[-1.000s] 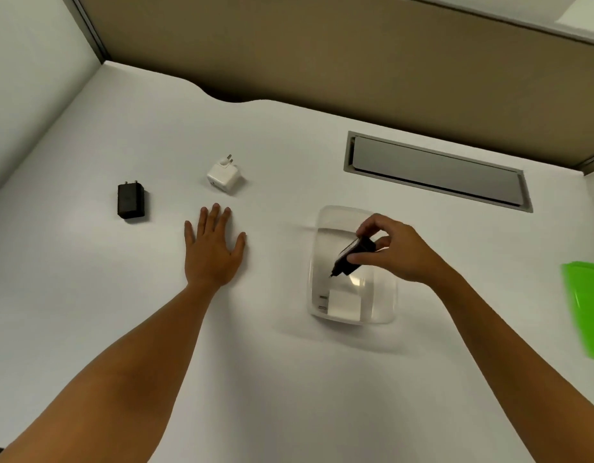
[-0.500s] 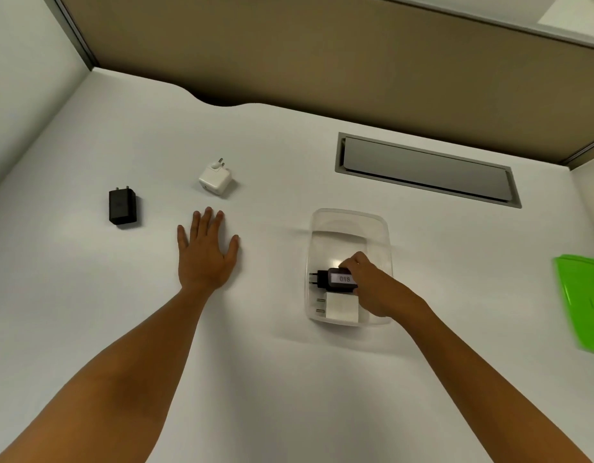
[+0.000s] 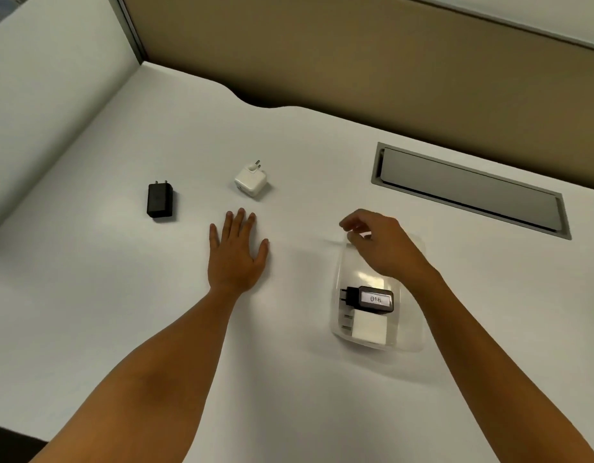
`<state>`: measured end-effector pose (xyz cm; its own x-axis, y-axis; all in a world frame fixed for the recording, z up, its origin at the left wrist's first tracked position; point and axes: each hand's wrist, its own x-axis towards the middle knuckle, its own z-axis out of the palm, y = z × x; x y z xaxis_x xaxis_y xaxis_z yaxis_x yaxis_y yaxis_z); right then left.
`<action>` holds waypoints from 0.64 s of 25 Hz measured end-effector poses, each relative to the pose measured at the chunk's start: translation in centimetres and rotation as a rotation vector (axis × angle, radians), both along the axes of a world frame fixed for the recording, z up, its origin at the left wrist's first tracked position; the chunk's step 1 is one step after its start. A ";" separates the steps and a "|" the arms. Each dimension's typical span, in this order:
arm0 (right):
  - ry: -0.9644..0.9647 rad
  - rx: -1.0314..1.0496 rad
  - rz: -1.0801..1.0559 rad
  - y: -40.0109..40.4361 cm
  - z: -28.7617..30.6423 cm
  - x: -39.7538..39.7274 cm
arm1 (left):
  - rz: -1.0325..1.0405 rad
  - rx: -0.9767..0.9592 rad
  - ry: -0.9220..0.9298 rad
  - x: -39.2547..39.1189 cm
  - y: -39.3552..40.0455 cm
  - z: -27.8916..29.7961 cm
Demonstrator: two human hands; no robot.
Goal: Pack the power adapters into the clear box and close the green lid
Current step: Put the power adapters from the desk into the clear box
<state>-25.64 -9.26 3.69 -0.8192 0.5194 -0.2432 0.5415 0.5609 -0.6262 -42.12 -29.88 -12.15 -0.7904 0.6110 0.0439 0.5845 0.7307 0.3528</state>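
The black adapter (image 3: 367, 299) labelled "018" lies in the clear box (image 3: 412, 342) beside a white adapter (image 3: 367, 327). The right hand (image 3: 380, 248) hovers empty, fingers loosely curled; the left hand (image 3: 237, 253) lies flat and spread on the surface (image 3: 289, 379).

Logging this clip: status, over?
Both hands empty: left hand flat, right hand over clear box. Two adapters boxed; black adapter, white adapter outside. Nothing blocking.

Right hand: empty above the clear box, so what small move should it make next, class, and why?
Probably reach left for the white adapter. The right hand is empty over the clear box, which already holds two adapters; the white one and a black adapter lie on the desk, the white nearer.
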 end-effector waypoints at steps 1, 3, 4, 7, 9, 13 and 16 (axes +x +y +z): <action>0.032 -0.063 0.031 0.1 0.3 -2.0 | 0.002 0.002 -0.005 -0.1 0.0 0.0; 0.053 -0.154 0.084 -0.1 -0.1 -6.5 | 0.003 -0.003 -0.013 -0.2 0.0 0.1; 0.047 -0.202 0.089 -0.3 -0.7 -8.7 | 0.002 -0.009 -0.017 -0.2 0.1 0.1; -0.053 -0.376 0.028 -1.4 -3.2 -15.1 | 0.008 -0.019 -0.028 -0.2 0.2 0.0; -0.114 -0.434 -0.067 -2.2 -4.6 -18.7 | 0.015 -0.015 -0.033 -0.2 0.2 -0.1; -0.195 -0.466 -0.282 -3.9 -5.6 -23.9 | 0.019 -0.023 -0.025 -0.2 0.4 -0.2; -0.253 -0.379 -0.302 -5.0 -6.9 -26.2 | 0.026 -0.030 -0.012 -0.2 0.4 -0.2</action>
<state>-51.81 -14.28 -3.18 -0.5385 0.5601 -0.6295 0.8038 0.1175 -0.5832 -42.34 -29.50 -12.31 -0.8062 0.5914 0.0160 0.5611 0.7558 0.3374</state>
